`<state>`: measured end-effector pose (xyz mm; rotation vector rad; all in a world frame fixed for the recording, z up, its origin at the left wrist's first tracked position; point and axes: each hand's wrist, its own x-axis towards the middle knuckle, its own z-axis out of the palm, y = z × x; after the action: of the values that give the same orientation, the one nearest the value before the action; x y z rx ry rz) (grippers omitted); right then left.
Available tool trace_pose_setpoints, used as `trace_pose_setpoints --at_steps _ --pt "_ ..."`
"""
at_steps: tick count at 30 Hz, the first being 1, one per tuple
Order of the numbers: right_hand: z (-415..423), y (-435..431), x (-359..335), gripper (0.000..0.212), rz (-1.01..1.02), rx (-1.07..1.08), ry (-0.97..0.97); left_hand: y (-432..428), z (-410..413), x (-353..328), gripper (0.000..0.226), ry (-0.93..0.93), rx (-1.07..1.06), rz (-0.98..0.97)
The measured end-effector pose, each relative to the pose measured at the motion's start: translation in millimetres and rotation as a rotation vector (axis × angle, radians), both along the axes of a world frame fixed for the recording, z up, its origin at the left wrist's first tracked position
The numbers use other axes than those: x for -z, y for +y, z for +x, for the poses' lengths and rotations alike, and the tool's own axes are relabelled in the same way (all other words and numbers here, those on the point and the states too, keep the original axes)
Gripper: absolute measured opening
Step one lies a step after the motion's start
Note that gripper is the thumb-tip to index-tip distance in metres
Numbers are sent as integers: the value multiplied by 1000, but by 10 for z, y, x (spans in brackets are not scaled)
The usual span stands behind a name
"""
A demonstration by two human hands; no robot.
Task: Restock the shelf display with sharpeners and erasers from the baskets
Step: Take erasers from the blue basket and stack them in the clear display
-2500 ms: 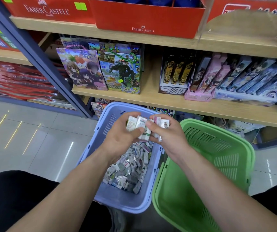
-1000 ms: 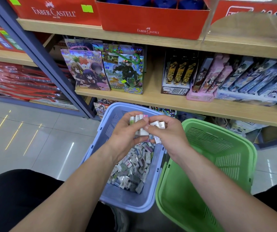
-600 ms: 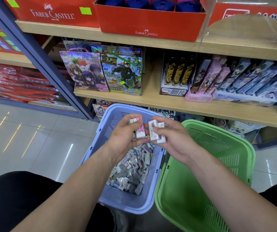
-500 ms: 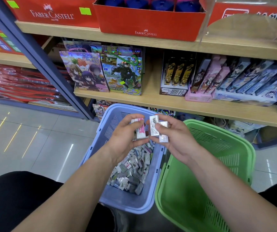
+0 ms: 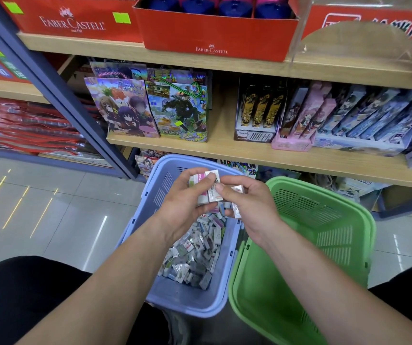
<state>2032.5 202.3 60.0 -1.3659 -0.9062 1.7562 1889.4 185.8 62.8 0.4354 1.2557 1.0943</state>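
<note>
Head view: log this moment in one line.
left hand grips eraser stack | right hand pinches loose erasers | both above blue basket holding eraser pile | green basket to its right

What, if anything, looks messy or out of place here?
Nothing looks spilled or damaged. The erasers in the blue basket lie in a jumbled heap, pointing every way, and the slim pink boxes on the middle shelf lean sideways rather than standing straight.

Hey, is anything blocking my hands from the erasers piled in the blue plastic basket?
Nothing visible does. The blue plastic basket is open-topped, and the left hand and right hand hover above its pile of small wrapped erasers, each holding a few.
</note>
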Motion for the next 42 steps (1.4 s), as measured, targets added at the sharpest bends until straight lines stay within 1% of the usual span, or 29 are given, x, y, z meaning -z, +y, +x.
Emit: trace_pose_setpoints --at_steps 2,4,8,11,14,18,20,21,24,25,27,30,32,36,37,40,42 --pt "12 -1 -8 13 17 -44 -15 16 -7 -13 12 0 -24 -31" --pt "29 2 -14 17 21 -83 -19 25 -13 -12 8 3 -30 -50" --pt "42 24 -41 15 13 -60 -27 16 15 -14 24 69 25 1" --pt "49 40 -36 14 5 -34 -52 21 33 -37 29 105 0 35" --pt "57 38 -29 11 43 -69 -94 27 59 -54 36 117 14 35" --pt "137 44 -94 12 82 -124 -149 71 146 -77 32 136 -8 6" --pt "235 89 -150 21 73 -149 -177 103 186 -110 32 128 -8 0" --pt "309 121 -188 26 44 -149 -148 119 206 -129 33 124 -4 1" --pt "602 216 -344 34 -75 -111 102 147 293 -219 34 136 23 22" --pt "718 243 -399 35 -84 -116 146 150 332 -259 35 153 40 37" --pt "916 279 -504 37 -61 -171 178 145 420 -349 36 183 83 93" --pt "1118 302 -646 38 20 -259 143 121 576 -492 36 197 122 179" --pt "1227 309 -708 37 48 -240 152 106 678 -573 35 215 147 208" --pt "1400 329 -763 31 36 -121 208 86 853 -687 35 295 207 259" --pt "1425 332 -769 29 48 -114 190 81 887 -705 35 306 207 261" --pt "1466 337 -781 30 151 -125 50 79 957 -746 34 324 204 260" --pt "1487 344 -816 31 201 -106 28 89 989 -782 34 316 194 263"
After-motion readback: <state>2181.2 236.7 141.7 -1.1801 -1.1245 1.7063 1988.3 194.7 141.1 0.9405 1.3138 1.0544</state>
